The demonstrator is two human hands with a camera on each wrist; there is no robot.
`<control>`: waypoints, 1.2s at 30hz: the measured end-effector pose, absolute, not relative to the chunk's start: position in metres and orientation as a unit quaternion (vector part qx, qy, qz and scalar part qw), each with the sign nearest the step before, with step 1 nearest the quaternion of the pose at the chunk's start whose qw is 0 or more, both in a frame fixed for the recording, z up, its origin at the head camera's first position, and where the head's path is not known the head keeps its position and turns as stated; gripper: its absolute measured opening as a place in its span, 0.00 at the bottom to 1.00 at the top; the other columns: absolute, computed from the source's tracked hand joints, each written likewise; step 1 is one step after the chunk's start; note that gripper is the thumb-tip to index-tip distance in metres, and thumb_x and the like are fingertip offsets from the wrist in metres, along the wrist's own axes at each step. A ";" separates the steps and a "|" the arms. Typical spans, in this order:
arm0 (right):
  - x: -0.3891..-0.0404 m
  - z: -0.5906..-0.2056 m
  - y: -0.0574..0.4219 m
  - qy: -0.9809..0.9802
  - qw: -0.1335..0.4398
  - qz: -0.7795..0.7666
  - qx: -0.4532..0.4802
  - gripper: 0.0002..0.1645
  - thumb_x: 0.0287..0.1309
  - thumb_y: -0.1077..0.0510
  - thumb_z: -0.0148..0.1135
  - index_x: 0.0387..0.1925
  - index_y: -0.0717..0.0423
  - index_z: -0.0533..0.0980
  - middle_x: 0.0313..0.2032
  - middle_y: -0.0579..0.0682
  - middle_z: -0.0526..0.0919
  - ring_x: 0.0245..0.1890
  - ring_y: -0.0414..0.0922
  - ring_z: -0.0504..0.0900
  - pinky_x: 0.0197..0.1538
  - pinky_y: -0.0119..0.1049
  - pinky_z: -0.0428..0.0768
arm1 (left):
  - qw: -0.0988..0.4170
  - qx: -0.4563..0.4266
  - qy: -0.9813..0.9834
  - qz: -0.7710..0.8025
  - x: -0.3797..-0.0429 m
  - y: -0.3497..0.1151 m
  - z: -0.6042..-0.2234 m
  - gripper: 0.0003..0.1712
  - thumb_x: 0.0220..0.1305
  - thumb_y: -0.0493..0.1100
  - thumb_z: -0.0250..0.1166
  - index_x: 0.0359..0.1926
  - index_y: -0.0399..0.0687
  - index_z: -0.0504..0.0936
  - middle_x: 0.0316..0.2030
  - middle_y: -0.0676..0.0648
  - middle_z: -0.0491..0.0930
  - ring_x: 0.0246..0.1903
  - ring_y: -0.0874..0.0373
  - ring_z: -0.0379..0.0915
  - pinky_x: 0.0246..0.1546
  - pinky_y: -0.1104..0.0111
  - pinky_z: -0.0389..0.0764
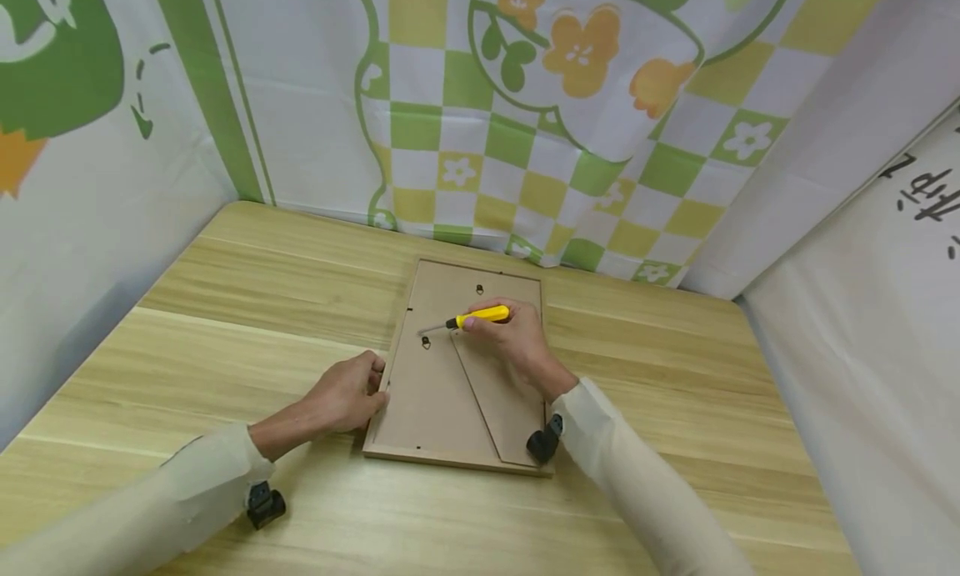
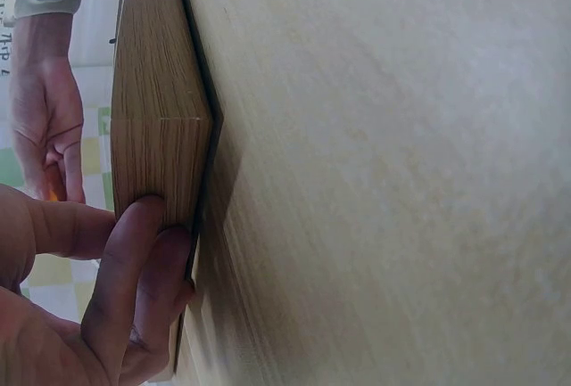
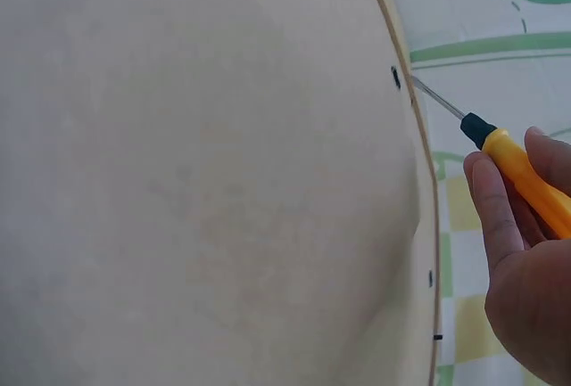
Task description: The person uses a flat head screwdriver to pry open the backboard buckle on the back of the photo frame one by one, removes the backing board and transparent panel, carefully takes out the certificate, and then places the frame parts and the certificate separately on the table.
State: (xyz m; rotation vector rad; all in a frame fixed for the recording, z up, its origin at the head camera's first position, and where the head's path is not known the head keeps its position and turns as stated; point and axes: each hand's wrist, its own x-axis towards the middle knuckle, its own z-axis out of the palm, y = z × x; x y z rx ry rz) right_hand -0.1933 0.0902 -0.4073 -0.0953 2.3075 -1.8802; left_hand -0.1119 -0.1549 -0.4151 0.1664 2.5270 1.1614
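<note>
A picture frame (image 1: 435, 401) lies face down on the wooden table, its brown backing board up. My left hand (image 1: 347, 393) grips the frame's left edge; in the left wrist view its fingers (image 2: 134, 270) press on the wooden side (image 2: 161, 154). Above the backing, my right hand (image 1: 517, 334) holds a yellow-handled screwdriver (image 1: 487, 313). The screwdriver's tip points left, close to the lower hanging ring (image 1: 426, 343); whether it touches the board I cannot tell. Another ring (image 1: 480, 289) sits higher up. The right wrist view shows the yellow handle (image 3: 526, 176) between thumb and fingers.
A slanted stand flap (image 1: 510, 418) lies flat on the backing under my right hand. Small dark tabs (image 1: 409, 309) dot the frame's inner edge. Beyond the wooden table (image 1: 645, 376) hangs a green and yellow checked curtain (image 1: 480, 167), with white cloth at both sides.
</note>
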 end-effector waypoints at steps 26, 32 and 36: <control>-0.221 -0.426 0.084 0.688 0.125 -0.713 0.041 0.19 0.60 0.70 0.62 0.54 0.71 0.76 0.51 0.65 0.81 0.41 0.46 0.87 0.50 0.35 0.84 | 0.167 0.066 0.901 0.394 -0.112 -0.154 -0.416 0.17 0.63 0.31 0.61 0.52 0.31 0.71 0.39 0.40 0.81 0.31 0.57 0.76 0.24 0.69 0.78; -0.223 -0.426 0.080 0.681 0.137 -0.718 0.043 0.19 0.60 0.70 0.62 0.54 0.72 0.76 0.50 0.63 0.81 0.39 0.44 0.86 0.50 0.34 0.84 | 0.166 0.069 0.902 0.394 -0.113 -0.156 -0.417 0.17 0.63 0.31 0.61 0.52 0.31 0.72 0.39 0.40 0.81 0.30 0.57 0.76 0.23 0.69 0.78; -0.224 -0.427 0.077 0.684 0.135 -0.716 0.048 0.19 0.60 0.70 0.62 0.54 0.72 0.76 0.49 0.62 0.81 0.38 0.44 0.86 0.49 0.35 0.84 | 0.160 0.078 0.905 0.387 -0.113 -0.157 -0.417 0.16 0.62 0.31 0.61 0.51 0.32 0.72 0.41 0.38 0.81 0.31 0.56 0.76 0.24 0.69 0.78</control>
